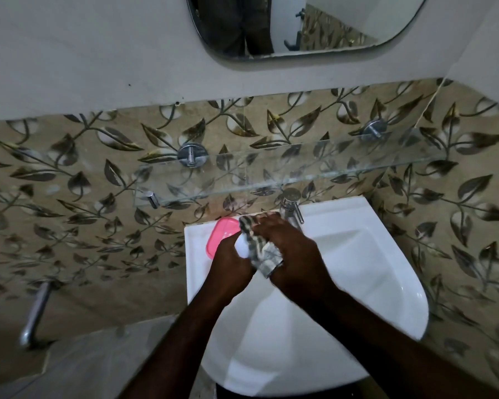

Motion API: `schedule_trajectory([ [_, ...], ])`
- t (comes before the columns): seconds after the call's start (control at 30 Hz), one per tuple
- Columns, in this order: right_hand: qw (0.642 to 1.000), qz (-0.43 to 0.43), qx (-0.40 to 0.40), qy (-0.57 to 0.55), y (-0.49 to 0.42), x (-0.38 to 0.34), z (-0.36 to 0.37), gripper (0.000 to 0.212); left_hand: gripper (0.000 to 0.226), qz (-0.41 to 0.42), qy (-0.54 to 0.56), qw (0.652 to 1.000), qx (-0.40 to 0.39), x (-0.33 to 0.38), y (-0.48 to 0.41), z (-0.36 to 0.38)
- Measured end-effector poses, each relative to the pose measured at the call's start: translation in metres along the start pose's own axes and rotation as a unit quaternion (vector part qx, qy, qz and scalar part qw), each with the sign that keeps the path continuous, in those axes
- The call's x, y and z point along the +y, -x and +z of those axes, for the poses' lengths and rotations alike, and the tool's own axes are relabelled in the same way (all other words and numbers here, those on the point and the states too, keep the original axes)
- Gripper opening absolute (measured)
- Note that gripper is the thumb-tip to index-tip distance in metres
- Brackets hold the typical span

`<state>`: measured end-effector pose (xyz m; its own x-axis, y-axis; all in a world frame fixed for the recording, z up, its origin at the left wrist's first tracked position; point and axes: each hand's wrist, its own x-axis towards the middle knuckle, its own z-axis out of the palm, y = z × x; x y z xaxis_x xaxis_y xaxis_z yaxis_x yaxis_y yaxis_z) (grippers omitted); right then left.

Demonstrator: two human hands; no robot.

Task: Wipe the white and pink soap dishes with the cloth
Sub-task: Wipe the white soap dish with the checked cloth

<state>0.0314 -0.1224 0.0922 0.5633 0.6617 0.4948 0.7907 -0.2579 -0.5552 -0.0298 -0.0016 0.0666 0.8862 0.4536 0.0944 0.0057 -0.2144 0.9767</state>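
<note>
Over the back left part of the white basin (386, 283), my left hand (231, 263) grips the white soap dish (241, 246), most of which is hidden by fingers and cloth. My right hand (288, 254) holds a grey and white checked cloth (261, 249) bunched against that dish. The pink soap dish (221, 233) lies flat on the basin's back left ledge, just left of both hands and partly covered by my left hand.
A chrome tap (293, 208) stands on the basin's back rim just behind my right hand. A glass shelf (285, 171) on chrome pegs hangs above the basin. A mirror (300, 24) is higher up. A chrome pipe (36, 312) juts from the tiled wall at left.
</note>
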Motion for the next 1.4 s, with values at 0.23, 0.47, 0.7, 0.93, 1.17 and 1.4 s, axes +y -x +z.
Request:
schedule_trajectory([
  [0.23, 0.996, 0.021, 0.064, -0.059, -0.007, 0.01, -0.01, 0.038, 0.059, 0.028, -0.024, 0.999, 0.038, 0.008, 0.003, 0.0],
  [0.47, 0.986, -0.14, -0.009, 0.093, -0.007, -0.009, -0.003, 0.045, 0.036, 0.018, 0.002, 0.999, 0.044, 0.004, 0.006, -0.002],
  [0.7, 0.997, 0.06, 0.037, -0.041, -0.006, 0.0, -0.014, 0.04, 0.08, 0.075, -0.063, 0.994, 0.038, 0.012, 0.009, 0.0],
  [0.93, 0.993, 0.033, 0.003, -0.114, -0.014, 0.001, -0.02, 0.04, 0.074, 0.044, -0.024, 0.998, 0.049, 0.011, 0.011, -0.005],
  [1.17, 0.982, -0.169, -0.046, 0.064, -0.011, -0.016, -0.016, 0.043, 0.049, 0.026, -0.04, 0.999, 0.016, 0.005, 0.013, -0.01],
  [1.4, 0.961, 0.175, 0.002, -0.216, -0.021, 0.016, -0.023, 0.039, 0.097, 0.046, -0.061, 0.997, 0.016, 0.016, 0.015, -0.007],
])
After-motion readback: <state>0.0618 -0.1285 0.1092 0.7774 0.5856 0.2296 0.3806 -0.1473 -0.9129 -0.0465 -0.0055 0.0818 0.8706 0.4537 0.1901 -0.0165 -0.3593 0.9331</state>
